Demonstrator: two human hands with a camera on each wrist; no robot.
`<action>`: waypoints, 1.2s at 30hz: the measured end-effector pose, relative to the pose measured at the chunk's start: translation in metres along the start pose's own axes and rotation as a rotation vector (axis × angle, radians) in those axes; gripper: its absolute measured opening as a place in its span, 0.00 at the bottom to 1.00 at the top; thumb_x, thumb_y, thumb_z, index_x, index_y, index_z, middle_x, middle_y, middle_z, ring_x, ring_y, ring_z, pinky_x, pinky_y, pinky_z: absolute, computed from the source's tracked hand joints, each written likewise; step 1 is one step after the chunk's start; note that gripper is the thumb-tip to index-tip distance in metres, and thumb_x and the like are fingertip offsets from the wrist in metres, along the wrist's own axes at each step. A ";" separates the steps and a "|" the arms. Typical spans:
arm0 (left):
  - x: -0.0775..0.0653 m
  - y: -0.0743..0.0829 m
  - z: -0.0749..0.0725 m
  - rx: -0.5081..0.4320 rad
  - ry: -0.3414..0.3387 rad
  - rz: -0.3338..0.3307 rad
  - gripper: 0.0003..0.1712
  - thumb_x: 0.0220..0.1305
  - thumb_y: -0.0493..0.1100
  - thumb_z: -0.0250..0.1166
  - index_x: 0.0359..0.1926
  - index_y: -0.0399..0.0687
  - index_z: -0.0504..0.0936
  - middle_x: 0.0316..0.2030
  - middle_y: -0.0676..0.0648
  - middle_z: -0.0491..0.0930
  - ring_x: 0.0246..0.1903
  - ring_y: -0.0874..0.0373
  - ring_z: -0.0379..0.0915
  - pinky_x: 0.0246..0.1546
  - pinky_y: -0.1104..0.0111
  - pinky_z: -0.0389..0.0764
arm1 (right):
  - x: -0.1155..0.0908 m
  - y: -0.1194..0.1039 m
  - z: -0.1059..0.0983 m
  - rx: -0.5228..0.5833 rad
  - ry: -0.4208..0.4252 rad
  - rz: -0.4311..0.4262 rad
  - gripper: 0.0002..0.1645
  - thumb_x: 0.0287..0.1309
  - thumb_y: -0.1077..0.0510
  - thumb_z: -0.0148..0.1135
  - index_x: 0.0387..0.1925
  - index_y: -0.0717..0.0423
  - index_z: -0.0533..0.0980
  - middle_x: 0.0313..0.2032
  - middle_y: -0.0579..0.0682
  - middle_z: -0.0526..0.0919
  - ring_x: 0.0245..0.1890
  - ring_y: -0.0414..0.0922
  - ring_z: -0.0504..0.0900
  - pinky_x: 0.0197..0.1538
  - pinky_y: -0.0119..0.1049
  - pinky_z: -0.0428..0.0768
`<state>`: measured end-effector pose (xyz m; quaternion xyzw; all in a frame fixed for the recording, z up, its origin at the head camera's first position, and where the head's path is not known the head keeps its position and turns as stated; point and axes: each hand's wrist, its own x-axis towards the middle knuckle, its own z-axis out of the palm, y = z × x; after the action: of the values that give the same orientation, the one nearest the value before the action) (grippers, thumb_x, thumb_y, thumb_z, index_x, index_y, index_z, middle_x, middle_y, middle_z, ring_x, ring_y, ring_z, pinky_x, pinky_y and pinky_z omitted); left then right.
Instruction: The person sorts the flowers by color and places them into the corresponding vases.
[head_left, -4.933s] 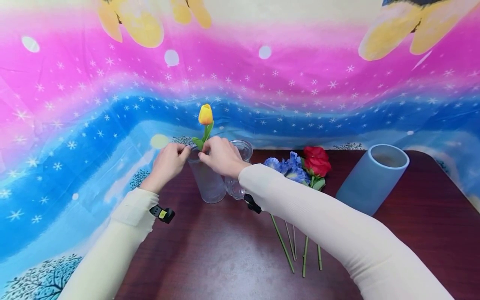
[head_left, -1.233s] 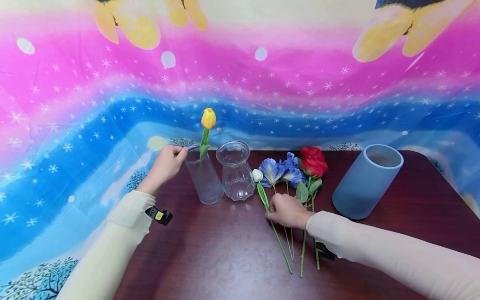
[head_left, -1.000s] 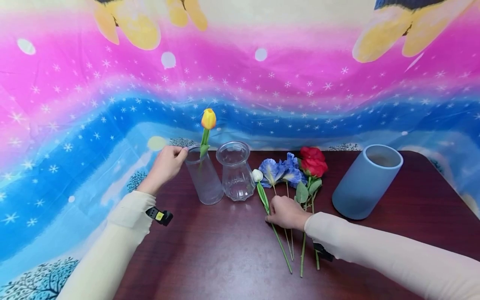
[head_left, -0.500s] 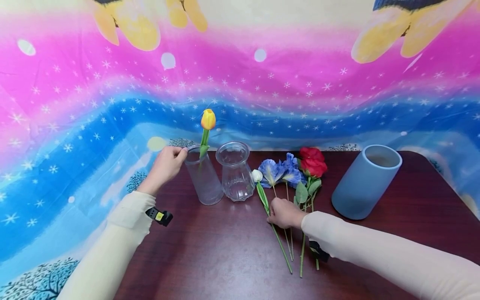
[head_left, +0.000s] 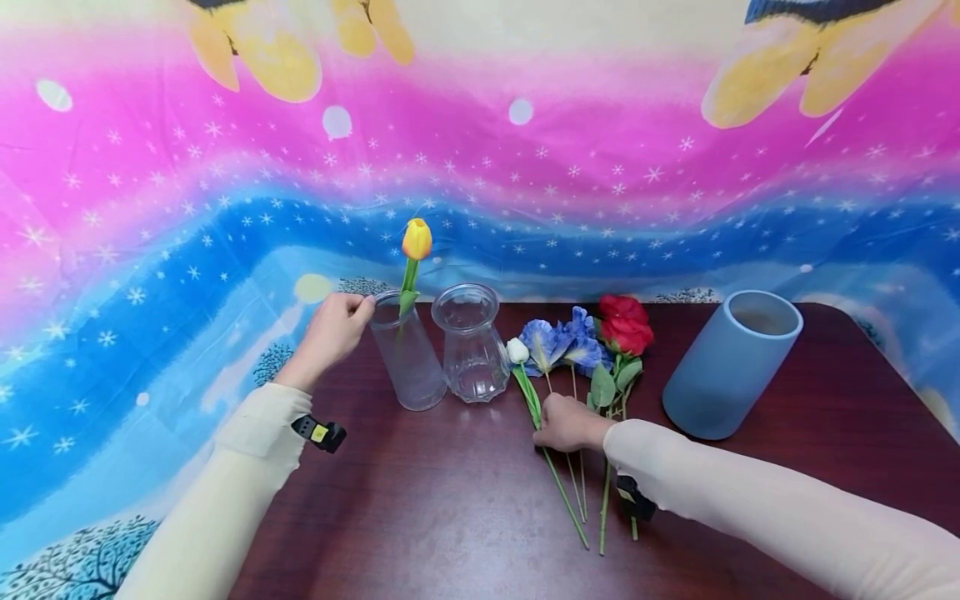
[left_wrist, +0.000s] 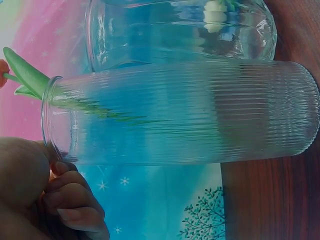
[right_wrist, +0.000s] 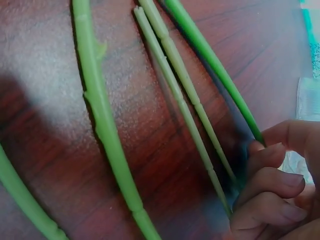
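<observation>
My left hand pinches the rim of a ribbed clear glass vase. In that vase stands a yellow-orange tulip, its leaf at the rim and its stem seen through the glass in the left wrist view. On the right, my right hand pinches the green stem of a white tulip low over the table. The right wrist view shows thumb and finger closed on that green stem. Blue irises and red roses lie just beyond this hand, their stems running under it.
Between the ribbed vase and the flowers stands a flared clear glass vase. A blue-grey vase is at the right on the dark wooden table. A colourful snowflake-patterned cloth hangs behind.
Since the oldest frame, my right hand has left the yellow tulip in the ribbed vase and moved right to the white tulip. Just now the white tulip has shifted slightly. My left hand stays at the rim.
</observation>
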<state>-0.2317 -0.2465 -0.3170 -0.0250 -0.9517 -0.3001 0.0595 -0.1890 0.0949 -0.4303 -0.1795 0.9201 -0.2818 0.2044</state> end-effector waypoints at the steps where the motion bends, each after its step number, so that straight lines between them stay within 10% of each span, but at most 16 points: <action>1: 0.000 0.000 0.000 0.000 -0.001 -0.001 0.28 0.79 0.52 0.48 0.18 0.49 0.60 0.14 0.53 0.57 0.18 0.56 0.56 0.23 0.65 0.62 | 0.000 0.001 0.000 0.006 0.008 -0.006 0.29 0.51 0.64 0.62 0.05 0.45 0.58 0.08 0.37 0.54 0.12 0.35 0.53 0.22 0.28 0.56; 36: 0.000 -0.001 -0.001 -0.018 -0.014 0.008 0.28 0.79 0.53 0.48 0.18 0.50 0.60 0.13 0.54 0.57 0.17 0.56 0.56 0.22 0.65 0.61 | -0.001 -0.028 -0.050 0.088 0.189 -0.157 0.26 0.55 0.65 0.59 0.09 0.47 0.59 0.11 0.39 0.56 0.15 0.37 0.54 0.28 0.31 0.61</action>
<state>-0.2321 -0.2480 -0.3167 -0.0316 -0.9492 -0.3083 0.0538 -0.2064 0.0954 -0.3753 -0.2145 0.9051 -0.3529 0.1018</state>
